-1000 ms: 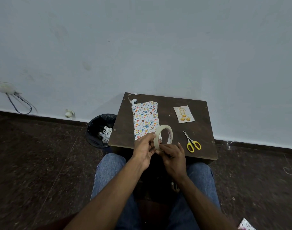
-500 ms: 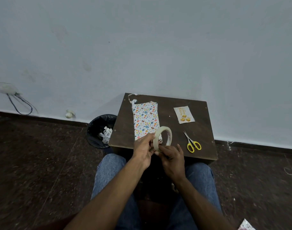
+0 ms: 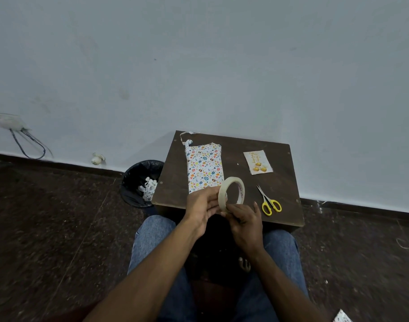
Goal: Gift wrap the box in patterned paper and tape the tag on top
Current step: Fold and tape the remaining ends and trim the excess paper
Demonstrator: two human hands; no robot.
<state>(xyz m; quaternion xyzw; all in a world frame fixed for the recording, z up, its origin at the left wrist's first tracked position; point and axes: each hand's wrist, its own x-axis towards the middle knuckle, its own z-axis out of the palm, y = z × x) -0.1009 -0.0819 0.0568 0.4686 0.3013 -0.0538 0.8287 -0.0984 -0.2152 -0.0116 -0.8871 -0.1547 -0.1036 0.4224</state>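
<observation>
Both hands hold a masking tape roll (image 3: 231,194) above the dark desk (image 3: 280,189): left hand (image 3: 202,205) grips its rim, right hand (image 3: 244,217) picks at the tape end. Wrapped box (image 3: 204,167) lies beyond, tag (image 3: 258,163) and scissors (image 3: 269,202) right. Next, probably pulling a strip free.

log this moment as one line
stage: picking at tape end | both hands on tape roll | wrapped box, tag, scissors on table

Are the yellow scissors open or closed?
Closed. The scissors lie flat on the table, blades together in one point.
</observation>
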